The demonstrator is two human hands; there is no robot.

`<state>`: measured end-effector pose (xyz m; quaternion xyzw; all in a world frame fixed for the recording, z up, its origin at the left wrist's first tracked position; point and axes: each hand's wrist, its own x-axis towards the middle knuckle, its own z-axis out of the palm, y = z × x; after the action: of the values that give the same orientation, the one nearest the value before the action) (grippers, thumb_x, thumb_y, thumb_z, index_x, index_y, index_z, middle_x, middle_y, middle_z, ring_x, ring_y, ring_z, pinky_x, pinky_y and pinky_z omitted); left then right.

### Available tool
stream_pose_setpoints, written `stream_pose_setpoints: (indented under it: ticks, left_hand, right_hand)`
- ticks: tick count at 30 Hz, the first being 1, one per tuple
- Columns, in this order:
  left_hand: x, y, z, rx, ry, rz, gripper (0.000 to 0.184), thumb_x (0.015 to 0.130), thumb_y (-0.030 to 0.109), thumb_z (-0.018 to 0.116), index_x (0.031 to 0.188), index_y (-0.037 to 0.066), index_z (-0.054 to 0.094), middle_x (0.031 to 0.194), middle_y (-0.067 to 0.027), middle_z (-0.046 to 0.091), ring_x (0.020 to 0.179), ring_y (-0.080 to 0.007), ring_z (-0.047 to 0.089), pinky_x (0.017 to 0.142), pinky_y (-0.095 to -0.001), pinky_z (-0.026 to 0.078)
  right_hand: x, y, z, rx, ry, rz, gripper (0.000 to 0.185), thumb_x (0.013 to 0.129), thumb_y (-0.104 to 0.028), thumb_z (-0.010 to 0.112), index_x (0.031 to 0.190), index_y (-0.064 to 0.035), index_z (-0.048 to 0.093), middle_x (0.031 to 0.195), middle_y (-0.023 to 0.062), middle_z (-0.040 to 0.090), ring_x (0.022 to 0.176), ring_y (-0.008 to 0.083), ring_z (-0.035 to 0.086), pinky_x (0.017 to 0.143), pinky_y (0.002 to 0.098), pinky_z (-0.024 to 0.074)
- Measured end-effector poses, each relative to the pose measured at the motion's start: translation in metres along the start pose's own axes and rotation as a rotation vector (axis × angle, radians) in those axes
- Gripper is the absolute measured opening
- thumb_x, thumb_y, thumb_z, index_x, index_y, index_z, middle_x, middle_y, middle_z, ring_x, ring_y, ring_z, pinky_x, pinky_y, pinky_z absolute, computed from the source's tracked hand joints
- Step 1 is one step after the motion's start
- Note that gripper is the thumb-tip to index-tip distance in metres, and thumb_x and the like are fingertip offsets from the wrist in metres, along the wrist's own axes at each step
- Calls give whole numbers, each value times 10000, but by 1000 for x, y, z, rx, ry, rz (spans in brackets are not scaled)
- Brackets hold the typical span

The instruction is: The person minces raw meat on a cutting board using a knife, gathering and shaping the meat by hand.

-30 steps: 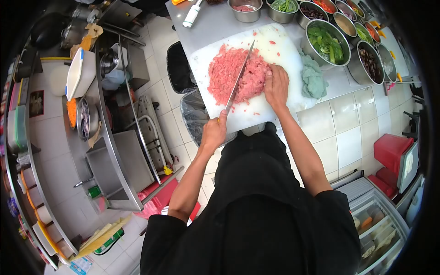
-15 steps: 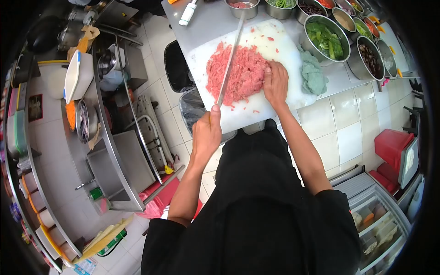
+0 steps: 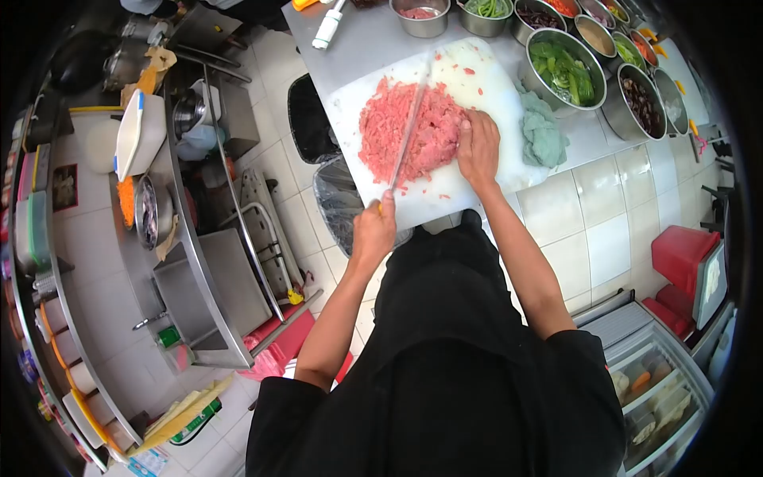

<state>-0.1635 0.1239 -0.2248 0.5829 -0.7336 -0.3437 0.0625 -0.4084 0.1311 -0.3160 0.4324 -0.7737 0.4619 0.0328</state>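
A heap of chopped pink raw meat [image 3: 380, 131] lies on a white cutting board [image 3: 493, 83]. My left hand [image 3: 373, 232] is closed round the yellowish handle of a long knife [image 3: 408, 133]. Its blade runs across the heap, pointing away from me; how deep the edge sits cannot be told. My right hand [image 3: 479, 149] rests against the right side of the meat, fingers stretched out close together, gripping nothing. Small meat scraps dot the board. To the right of that hand, a crumpled green cloth [image 3: 544, 131] lies at the board's edge.
Steel bowls of cut greens [image 3: 566, 73], dark pieces [image 3: 636, 102] and other ingredients line the right of the steel table [image 3: 350, 60]. A lined bin [image 3: 310, 119] stands at its left. A steel sink [image 3: 218, 278] is farther left, and a glass-topped container cabinet [image 3: 660, 389] at lower right.
My left hand has shifted right and slightly toward me, bringing the knife blade rightward over the meat. The right hand has stayed against the heap.
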Motion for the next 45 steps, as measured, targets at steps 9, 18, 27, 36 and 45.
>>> stream_pose_setpoints:
  ticks: [9, 18, 27, 36, 45]
  left_hand:
    - [-9, 3, -6, -356, 54, 14, 636, 1036, 503, 432, 823, -61, 633, 730, -338, 608, 790, -504, 648, 723, -536, 483]
    - [-13, 21, -31, -223, -62, -87, 654, 1035, 499, 414, 903, -85, 674, 912, -409, 629, 954, -569, 619, 873, -571, 483]
    - [-16, 31, -44, -153, -54, -67, 669, 1039, 506, 405, 839, -90, 635, 814, -383, 622, 884, -561, 628, 793, -578, 480]
    - [-12, 17, -41, -72, -119, -107, 693, 1029, 542, 399, 905, -86, 665, 844, -366, 645, 901, -528, 646, 816, -542, 490]
    - [-2, 4, -32, 9, -89, -82, 646, 1050, 491, 387, 838, -65, 640, 823, -363, 620, 858, -526, 639, 771, -561, 459]
  right_hand:
    - [-1, -2, -3, -24, -9, 23, 376, 1038, -246, 423, 1206, 31, 615, 1237, 224, 619, 1194, 390, 540, 1079, 469, 369]
    - [-1, -5, -7, 28, -30, 40, 373, 1038, -249, 434, 1223, 20, 613, 1254, 222, 614, 1215, 391, 532, 1089, 466, 362]
    - [-3, 0, -2, 2, -36, 33, 376, 1028, -251, 442, 1222, 32, 596, 1248, 219, 606, 1222, 389, 512, 1094, 478, 352]
    - [-3, -1, -3, 12, -14, 9, 379, 1037, -252, 428, 1232, 21, 604, 1244, 228, 614, 1218, 398, 522, 1088, 476, 358]
    - [-7, 6, 3, -15, 45, -46, 377, 1040, -264, 430, 1218, 19, 605, 1225, 225, 619, 1206, 391, 533, 1072, 472, 371]
